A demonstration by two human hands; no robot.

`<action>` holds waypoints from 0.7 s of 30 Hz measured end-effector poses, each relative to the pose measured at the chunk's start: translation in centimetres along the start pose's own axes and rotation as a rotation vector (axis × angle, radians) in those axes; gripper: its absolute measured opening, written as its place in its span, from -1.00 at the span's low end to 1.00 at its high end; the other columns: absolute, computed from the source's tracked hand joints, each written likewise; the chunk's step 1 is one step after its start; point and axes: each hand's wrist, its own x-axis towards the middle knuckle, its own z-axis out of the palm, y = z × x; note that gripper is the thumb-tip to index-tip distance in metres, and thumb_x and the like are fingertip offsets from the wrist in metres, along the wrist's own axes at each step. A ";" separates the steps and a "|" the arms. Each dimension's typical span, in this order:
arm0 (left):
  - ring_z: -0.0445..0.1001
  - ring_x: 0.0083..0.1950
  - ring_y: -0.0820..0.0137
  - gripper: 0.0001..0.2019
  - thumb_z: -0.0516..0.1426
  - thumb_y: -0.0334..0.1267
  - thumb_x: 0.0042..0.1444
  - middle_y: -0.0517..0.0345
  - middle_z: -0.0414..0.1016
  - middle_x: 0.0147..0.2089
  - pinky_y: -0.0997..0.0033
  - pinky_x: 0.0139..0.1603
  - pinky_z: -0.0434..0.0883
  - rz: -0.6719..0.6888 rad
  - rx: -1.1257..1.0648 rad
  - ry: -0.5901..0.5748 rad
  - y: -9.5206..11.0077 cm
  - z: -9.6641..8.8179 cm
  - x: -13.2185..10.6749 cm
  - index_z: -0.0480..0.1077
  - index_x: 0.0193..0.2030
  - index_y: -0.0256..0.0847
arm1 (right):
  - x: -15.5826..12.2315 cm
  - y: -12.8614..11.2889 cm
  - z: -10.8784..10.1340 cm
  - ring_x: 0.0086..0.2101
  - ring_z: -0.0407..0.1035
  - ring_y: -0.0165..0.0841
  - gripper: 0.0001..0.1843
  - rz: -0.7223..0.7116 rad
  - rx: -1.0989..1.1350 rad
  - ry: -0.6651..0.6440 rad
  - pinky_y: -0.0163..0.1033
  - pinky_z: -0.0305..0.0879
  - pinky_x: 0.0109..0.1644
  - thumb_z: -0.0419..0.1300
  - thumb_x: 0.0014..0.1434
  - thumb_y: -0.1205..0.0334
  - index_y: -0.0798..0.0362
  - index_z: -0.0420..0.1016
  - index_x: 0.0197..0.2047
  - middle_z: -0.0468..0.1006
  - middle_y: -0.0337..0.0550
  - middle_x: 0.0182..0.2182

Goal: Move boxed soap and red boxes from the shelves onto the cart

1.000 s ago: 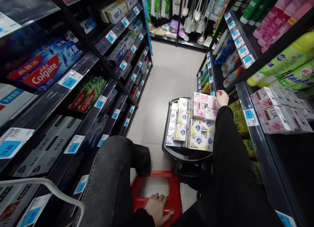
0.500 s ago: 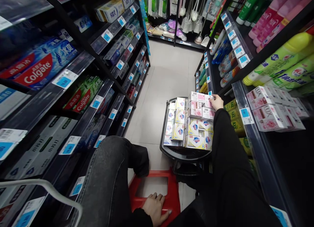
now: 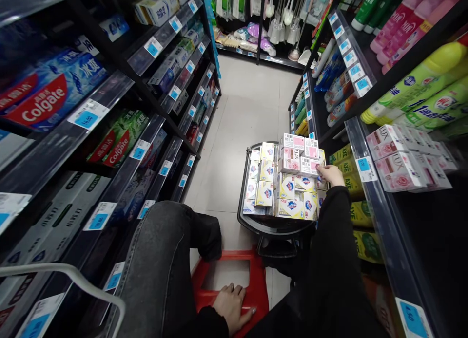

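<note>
My right hand (image 3: pixel 331 175) has its fingertips closed on the right end of a pink-and-white LUX soap box (image 3: pixel 309 167), in the lower row of a small stack. Other LUX soap boxes (image 3: pixel 290 161) lie beside and behind it. They rest on white-and-yellow Safeguard soap boxes (image 3: pixel 290 207), piled on a black oval-ended cart (image 3: pixel 272 226). Below, my left hand (image 3: pixel 231 306) lies on a red plastic stool (image 3: pixel 258 279), fingers extended to the edge of its square opening and thumb out to the side.
Toothpaste shelves (image 3: pixel 98 119) line the left side. To the right, a shelf edge (image 3: pixel 380 216) runs close by my arm, bearing stacked LUX boxes (image 3: pixel 398 172) and yellow-green bottles (image 3: pixel 427 89). Tiled floor (image 3: pixel 241 114) leads to hanging brushes (image 3: pixel 283 26). A pale curved bar (image 3: pixel 73 277) crosses the lower left.
My right hand has moved toward me and slightly right, from an upper LUX box to the lower one. The left hand stays on the stool. The view has shifted slightly.
</note>
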 end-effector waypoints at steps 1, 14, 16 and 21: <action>0.39 0.11 -0.08 -0.31 -0.16 0.19 0.26 -0.27 0.47 0.05 -0.12 0.15 0.31 0.002 0.002 0.001 0.0 0.0 0.0 0.44 0.09 -0.41 | -0.8 0.2 0.4 -0.33 0.51 -0.24 -0.59 0.017 0.010 -0.010 -0.21 0.43 -0.16 0.28 0.06 -0.03 0.16 0.57 -0.20 0.58 -0.02 -0.44; 0.41 0.06 -0.09 -0.26 -0.19 0.26 0.25 -0.24 0.48 0.01 -0.13 0.11 0.34 0.027 0.012 0.036 -0.4 0.5 0.4 0.45 0.06 -0.39 | -2.9 -0.8 2.0 -0.32 0.53 -0.24 -0.64 0.045 0.135 0.044 -0.26 0.43 -0.17 0.25 0.09 -0.02 0.13 0.55 -0.24 0.58 -0.05 -0.50; 0.41 0.07 -0.09 -0.25 -0.19 0.26 0.25 -0.25 0.48 0.02 -0.13 0.11 0.34 0.025 0.014 0.033 -0.4 0.5 0.4 0.45 0.08 -0.40 | -2.9 -0.7 2.0 -0.33 0.54 -0.24 -0.65 0.043 0.138 0.043 -0.27 0.43 -0.17 0.25 0.09 -0.03 0.11 0.55 -0.27 0.58 -0.06 -0.51; 0.40 0.08 -0.07 -0.30 -0.17 0.21 0.26 -0.24 0.48 0.03 -0.10 0.14 0.33 0.017 0.014 0.019 -0.1 -0.2 0.3 0.45 0.08 -0.38 | -3.3 -0.4 2.1 -0.33 0.54 -0.24 -0.65 0.004 0.151 0.036 -0.26 0.44 -0.16 0.22 0.12 -0.05 0.10 0.55 -0.29 0.57 -0.09 -0.53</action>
